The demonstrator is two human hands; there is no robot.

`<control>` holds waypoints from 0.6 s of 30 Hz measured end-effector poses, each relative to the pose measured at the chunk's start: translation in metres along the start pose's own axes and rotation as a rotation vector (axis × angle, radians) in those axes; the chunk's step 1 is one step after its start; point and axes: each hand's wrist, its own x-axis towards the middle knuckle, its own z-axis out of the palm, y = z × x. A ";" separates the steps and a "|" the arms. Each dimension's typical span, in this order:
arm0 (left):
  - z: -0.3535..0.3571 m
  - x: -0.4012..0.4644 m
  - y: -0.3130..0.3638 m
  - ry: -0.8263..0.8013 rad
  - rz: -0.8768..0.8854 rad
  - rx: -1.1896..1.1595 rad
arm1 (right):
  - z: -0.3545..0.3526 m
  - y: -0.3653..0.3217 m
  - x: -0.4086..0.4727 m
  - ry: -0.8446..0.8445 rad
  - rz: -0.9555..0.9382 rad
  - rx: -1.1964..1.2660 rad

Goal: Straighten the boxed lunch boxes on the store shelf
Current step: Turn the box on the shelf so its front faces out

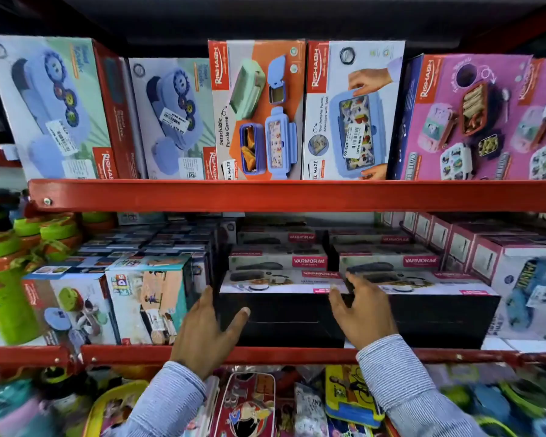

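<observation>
Top shelf (290,195): six upright Rishabh boxes face out — two pale blue (44,105), one orange (256,111), one white-blue puzzle box (353,111), two pink (467,118); the far-right pink one is cut off by the frame edge.
Middle shelf (265,354): two black Varmora boxes stand at the front, side by side — the left one (281,310) and the right one (438,313); behind each, at least two more Varmora boxes show only their tops.
Left of the black boxes: two colourful kids' lunch boxes (148,304) in front, with rows of smaller boxes behind, too dim to count.
Right of the black boxes: a row of white-and-red boxes (473,247) runs back, and one white box with blue print is partly cut off.
Far left: green-and-orange bottles (10,279), blurred.
Bottom: pencil cases and bags (252,405), blurred and partly covered by the sleeves.
Left hand (207,329): grip apart, fingers spread, palm at the left front corner of the left black box, thumb lying on its front face.
Right hand (363,313): grip apart, fingers spread over the seam between the two black boxes, fingertips on the top edge of the right one; whether the palm presses the front I cannot tell.
Sleeves: two, light blue striped.
</observation>
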 end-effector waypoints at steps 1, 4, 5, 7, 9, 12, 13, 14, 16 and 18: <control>0.006 0.004 -0.002 0.003 -0.026 -0.055 | 0.001 0.000 0.001 -0.003 0.036 0.008; 0.006 0.009 0.003 -0.058 -0.170 -0.239 | -0.002 -0.003 0.002 -0.096 0.134 0.085; 0.010 0.013 -0.002 -0.072 -0.195 -0.315 | -0.001 -0.001 0.003 -0.112 0.159 0.135; 0.014 0.019 -0.013 -0.077 -0.220 -0.465 | -0.002 0.007 0.005 -0.094 0.221 0.229; 0.012 0.021 -0.021 -0.025 -0.225 -0.627 | -0.009 0.011 0.004 -0.057 0.244 0.353; -0.003 0.018 -0.013 0.053 -0.204 -0.728 | -0.017 0.015 -0.001 -0.010 0.251 0.534; -0.005 0.019 -0.016 0.079 -0.216 -0.757 | -0.017 0.016 -0.003 -0.001 0.273 0.571; -0.007 0.019 -0.016 0.091 -0.221 -0.779 | -0.017 0.017 -0.004 0.006 0.285 0.606; -0.008 0.018 -0.016 0.128 -0.242 -0.773 | -0.012 0.021 -0.006 0.017 0.300 0.593; -0.009 0.012 -0.011 0.162 -0.246 -0.743 | -0.007 0.024 -0.008 0.049 0.288 0.552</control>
